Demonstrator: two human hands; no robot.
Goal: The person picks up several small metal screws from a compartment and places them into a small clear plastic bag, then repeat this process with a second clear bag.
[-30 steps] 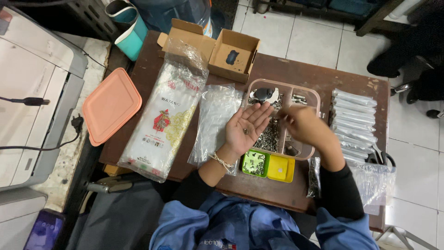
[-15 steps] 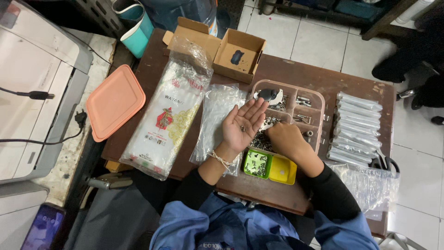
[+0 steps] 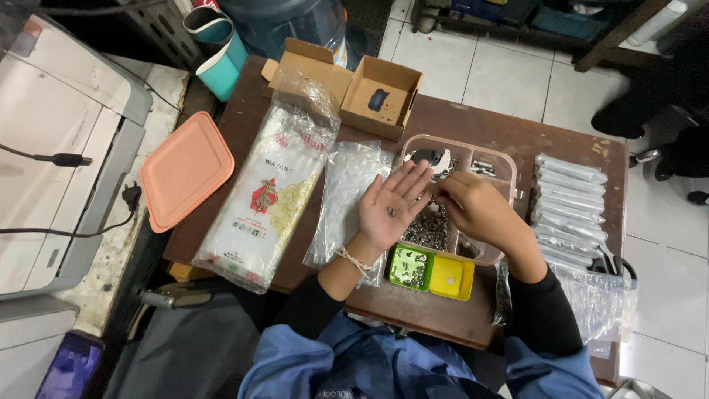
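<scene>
My left hand (image 3: pixel 390 209) lies palm up and flat over the brown table, fingers spread, with a few small dark screws resting in the palm. My right hand (image 3: pixel 478 211) is curled, fingers down, over the pink compartment tray (image 3: pixel 502 161), right at the heap of small metal screws (image 3: pixel 430 227); whether its fingertips pinch anything is hidden. Both hands almost touch above the tray's left side. A green box (image 3: pixel 410 267) of screws and a yellow box (image 3: pixel 452 276) sit just below them.
Clear plastic bags (image 3: pixel 341 201) and a big printed bag (image 3: pixel 272 193) lie left of the hands. A row of filled small bags (image 3: pixel 567 205) lies to the right. An open cardboard box (image 3: pixel 381 96), an orange lid (image 3: pixel 185 170) and a printer (image 3: pixel 52 148) are further off.
My right hand has drawn down from the tray's upper right compartments to the screw heap beside my left palm. The left hand stays open, palm up.
</scene>
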